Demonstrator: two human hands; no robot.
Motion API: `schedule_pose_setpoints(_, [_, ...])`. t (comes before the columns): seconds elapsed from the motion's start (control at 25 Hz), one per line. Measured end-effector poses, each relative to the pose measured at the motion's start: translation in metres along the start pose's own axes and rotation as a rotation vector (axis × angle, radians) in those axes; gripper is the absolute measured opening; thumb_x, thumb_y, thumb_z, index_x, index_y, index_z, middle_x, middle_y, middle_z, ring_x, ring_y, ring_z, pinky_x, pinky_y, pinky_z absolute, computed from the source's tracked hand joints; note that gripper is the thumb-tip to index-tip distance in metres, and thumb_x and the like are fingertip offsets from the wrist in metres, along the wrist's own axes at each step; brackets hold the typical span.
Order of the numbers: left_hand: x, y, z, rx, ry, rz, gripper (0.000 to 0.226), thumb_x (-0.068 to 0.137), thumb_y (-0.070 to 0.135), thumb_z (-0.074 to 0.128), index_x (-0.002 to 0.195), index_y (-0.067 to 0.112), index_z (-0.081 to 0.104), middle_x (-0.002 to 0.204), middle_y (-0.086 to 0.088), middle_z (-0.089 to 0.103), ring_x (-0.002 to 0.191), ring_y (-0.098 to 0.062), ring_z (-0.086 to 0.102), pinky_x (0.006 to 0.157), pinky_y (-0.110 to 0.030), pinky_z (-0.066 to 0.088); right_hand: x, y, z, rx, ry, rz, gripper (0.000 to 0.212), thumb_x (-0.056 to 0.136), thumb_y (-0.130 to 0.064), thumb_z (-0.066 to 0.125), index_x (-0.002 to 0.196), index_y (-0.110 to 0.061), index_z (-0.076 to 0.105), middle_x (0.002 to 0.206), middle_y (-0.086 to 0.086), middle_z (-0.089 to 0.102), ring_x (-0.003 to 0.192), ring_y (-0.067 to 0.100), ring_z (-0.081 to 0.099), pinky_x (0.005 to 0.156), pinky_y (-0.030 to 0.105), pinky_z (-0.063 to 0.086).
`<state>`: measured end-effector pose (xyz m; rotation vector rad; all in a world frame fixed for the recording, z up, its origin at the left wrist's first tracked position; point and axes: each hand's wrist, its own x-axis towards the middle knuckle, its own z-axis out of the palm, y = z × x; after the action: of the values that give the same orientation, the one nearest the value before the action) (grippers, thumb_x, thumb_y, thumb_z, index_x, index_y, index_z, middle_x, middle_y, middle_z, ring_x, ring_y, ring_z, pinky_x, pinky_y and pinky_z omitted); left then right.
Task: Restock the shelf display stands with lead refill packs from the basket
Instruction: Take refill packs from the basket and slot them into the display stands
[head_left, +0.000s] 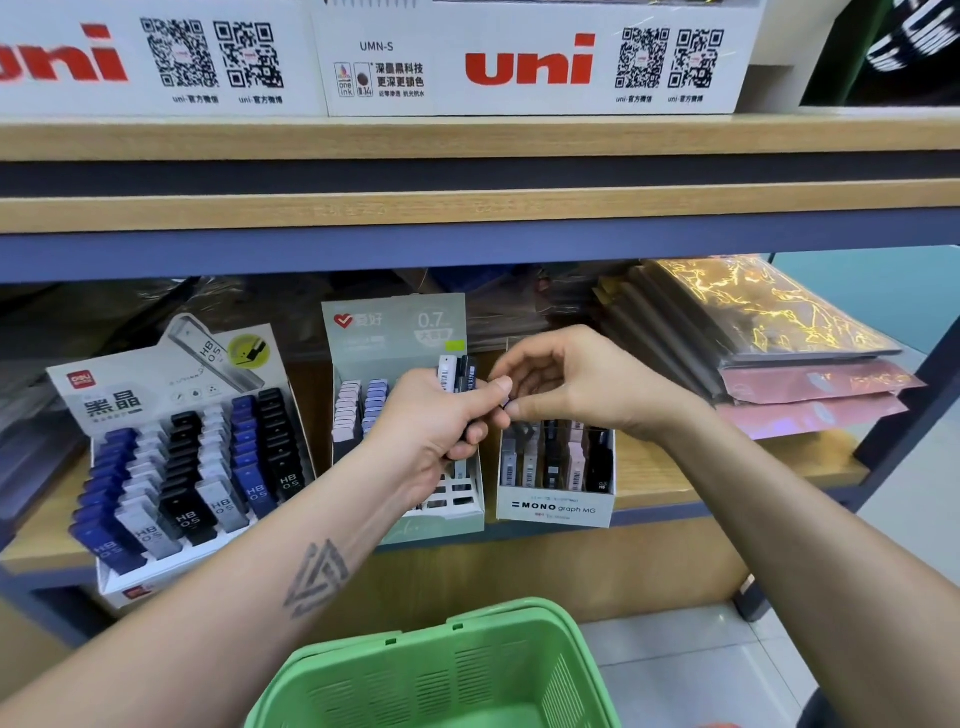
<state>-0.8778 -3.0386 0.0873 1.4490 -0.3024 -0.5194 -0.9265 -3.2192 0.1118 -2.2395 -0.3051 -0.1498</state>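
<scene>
Lead refill packs (458, 375), a small bunch of them white and black, sit upright in the left hand (434, 434), which has its fingers curled tight round them, right in front of the middle display stand (396, 332), the pale green one marked 0.7.

Going left to right: at about 9 o'clock from the hands there's the tilted Deli stand (171, 447), packed with rows of blue, grey and black HB 0.5 cases. Next comes the green stand, with white and lilac cases in its left columns and some open slots low at the front. The left hand's grip covers most of its right side.

At 3 o'clock from that hand is the right hand (563, 382), thumb and fingertips pinched together just beside the top of the bunch. It might be nipping one small pack, hard to tell since that spot is blurry. Below it, at 6 o'clock, stands the white MONO graph MG box (555, 506) with dark and pink cases upright inside. Further right, foil-patterned folders (769, 322) lean in a stack on the shelf (670, 480).

Down at 6 o'clock of everything, the green basket (441, 675).
</scene>
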Motion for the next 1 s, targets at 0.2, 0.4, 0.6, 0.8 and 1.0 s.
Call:
schedule_pose_setpoints(0.2, [0.001, 0.007, 0.005, -0.15, 0.013, -0.081, 0.025, 0.097, 0.017, 0.065, 0.102, -0.007, 0.064, 0.069, -0.012, 0.063, 0.048, -0.01, 0.041, 0.036, -0.015, 0.025, 0.002, -0.001, -0.019, -0.105, 0.228, 0.021, 0.025, 0.089, -0.008, 0.074, 0.114, -0.014, 0.072, 0.097, 0.001, 0.075, 0.084, 0.012, 0.074, 0.085, 0.035, 0.061])
schedule_pose_setpoints(0.4, [0.0, 0.008, 0.005, -0.19, -0.007, -0.123, 0.031, 0.094, 0.004, 0.061, 0.119, -0.015, 0.059, 0.071, -0.014, 0.063, 0.048, -0.011, 0.041, 0.036, -0.016, 0.025, 0.005, 0.015, -0.043, -0.129, 0.541, 0.145, 0.019, 0.087, -0.009, 0.077, 0.101, -0.021, 0.076, 0.108, -0.004, 0.074, 0.101, 0.014, 0.069, 0.099, 0.038, 0.054])
schedule_pose_setpoints(0.6, [0.0, 0.007, 0.005, -0.2, -0.014, -0.131, 0.033, 0.093, 0.003, 0.062, 0.12, -0.016, 0.057, 0.07, -0.014, 0.062, 0.047, -0.011, 0.041, 0.035, -0.016, 0.025, 0.006, 0.017, -0.039, -0.459, 0.521, 0.146, 0.022, 0.089, -0.008, 0.074, 0.11, -0.015, 0.075, 0.108, 0.0, 0.073, 0.099, 0.015, 0.066, 0.093, 0.033, 0.054])
schedule_pose_setpoints(0.8, [0.0, 0.006, 0.004, -0.194, -0.02, -0.134, 0.031, 0.093, 0.002, 0.062, 0.117, -0.016, 0.058, 0.07, -0.014, 0.062, 0.048, -0.011, 0.04, 0.035, -0.015, 0.025, 0.014, 0.028, -0.033, -0.639, 0.511, 0.087, 0.018, 0.088, -0.008, 0.074, 0.106, -0.012, 0.077, 0.103, 0.007, 0.075, 0.095, 0.023, 0.069, 0.084, 0.03, 0.053])
schedule_pose_setpoints(1.0, [0.0, 0.005, 0.002, -0.185, -0.025, -0.141, 0.022, 0.093, 0.002, 0.062, 0.109, -0.011, 0.062, 0.071, -0.015, 0.062, 0.048, -0.011, 0.04, 0.035, -0.016, 0.025, 0.018, 0.036, -0.017, -0.72, 0.478, 0.086, 0.017, 0.089, -0.012, 0.074, 0.106, -0.015, 0.076, 0.104, 0.004, 0.075, 0.092, 0.02, 0.069, 0.081, 0.035, 0.058])
